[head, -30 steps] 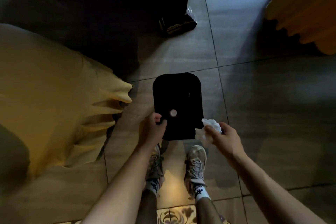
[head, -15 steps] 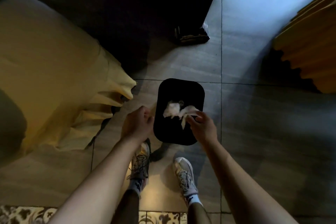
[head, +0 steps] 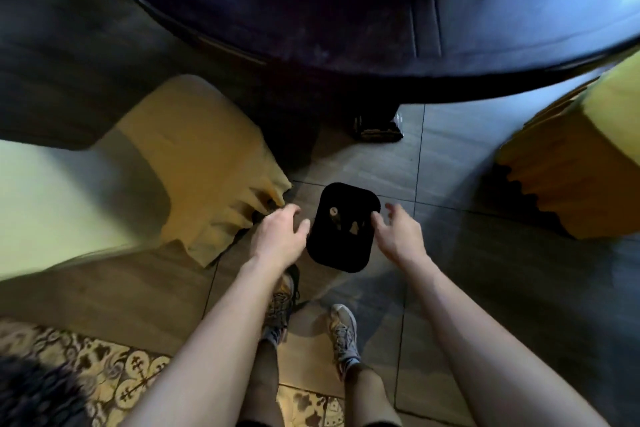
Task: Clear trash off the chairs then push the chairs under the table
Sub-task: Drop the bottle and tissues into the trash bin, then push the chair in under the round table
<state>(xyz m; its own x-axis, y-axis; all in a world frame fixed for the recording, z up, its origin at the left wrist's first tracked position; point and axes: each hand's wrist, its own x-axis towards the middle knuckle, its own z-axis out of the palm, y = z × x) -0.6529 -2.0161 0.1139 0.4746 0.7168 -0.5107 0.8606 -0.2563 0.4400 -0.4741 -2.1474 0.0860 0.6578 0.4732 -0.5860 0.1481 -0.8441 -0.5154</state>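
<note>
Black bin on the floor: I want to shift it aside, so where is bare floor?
Bare tiles lie right of the black bin, toward the right yellow-covered chair. Its left side is crowded by the left chair's skirt.

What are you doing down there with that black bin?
A person stands over a small black bin on the floor, left hand and right hand open on either side of it, neither holding anything. Pale scraps lie inside the bin. A yellow-covered chair sits beside it, not yet pushed under the dark table.
</note>
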